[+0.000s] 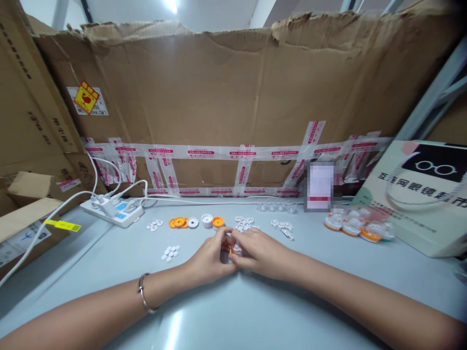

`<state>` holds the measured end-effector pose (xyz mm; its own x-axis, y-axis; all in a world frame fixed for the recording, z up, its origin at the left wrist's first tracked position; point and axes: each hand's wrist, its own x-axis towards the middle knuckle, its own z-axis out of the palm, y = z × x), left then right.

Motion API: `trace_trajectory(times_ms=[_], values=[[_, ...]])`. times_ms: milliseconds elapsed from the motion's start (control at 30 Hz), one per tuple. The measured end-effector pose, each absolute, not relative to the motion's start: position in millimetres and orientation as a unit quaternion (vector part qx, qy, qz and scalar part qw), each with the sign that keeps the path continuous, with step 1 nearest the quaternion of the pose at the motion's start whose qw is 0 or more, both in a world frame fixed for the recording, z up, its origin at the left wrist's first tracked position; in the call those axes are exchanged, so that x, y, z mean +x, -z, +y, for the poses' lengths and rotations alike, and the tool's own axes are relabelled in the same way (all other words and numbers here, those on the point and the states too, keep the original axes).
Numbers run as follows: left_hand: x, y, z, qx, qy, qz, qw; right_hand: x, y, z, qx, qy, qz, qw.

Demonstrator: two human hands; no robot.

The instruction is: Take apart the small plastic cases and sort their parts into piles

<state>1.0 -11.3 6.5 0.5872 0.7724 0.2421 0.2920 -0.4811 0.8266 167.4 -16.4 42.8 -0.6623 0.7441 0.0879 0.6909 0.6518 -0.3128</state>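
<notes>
Over the middle of the table, my left hand and my right hand meet with curled fingers. Between them is a small transparent-domed piece with a white part inside and an orange edge, partly hidden by the fingers. Just beyond the hands lie small white plastic parts, with more white parts to their right. An orange cup and a white cup stand behind my left hand. Left of them are orange discs and a white ring.
White round pieces and small white pegged parts lie at left, near a power strip with cables. Transparent domes line the back. Domed units sit by a paper bag. A large cardboard sheet stands behind.
</notes>
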Motion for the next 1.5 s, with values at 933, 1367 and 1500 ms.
trace_trajectory(times_ms=[933, 1367, 1500], values=[[-2, 1, -11, 0.794, -0.308, 0.342, 0.397, 210, -84, 26, -0.442, -0.137, -0.814, 0.352], [-4, 1, -13, 0.796, -0.318, 0.32, 0.403, 225, -31, 109, -0.48, -0.13, -0.852, 0.163], [-5, 3, -12, 0.797, -0.318, 0.315, 0.405, 229, -29, 114, -0.496, -0.124, -0.844, 0.164]])
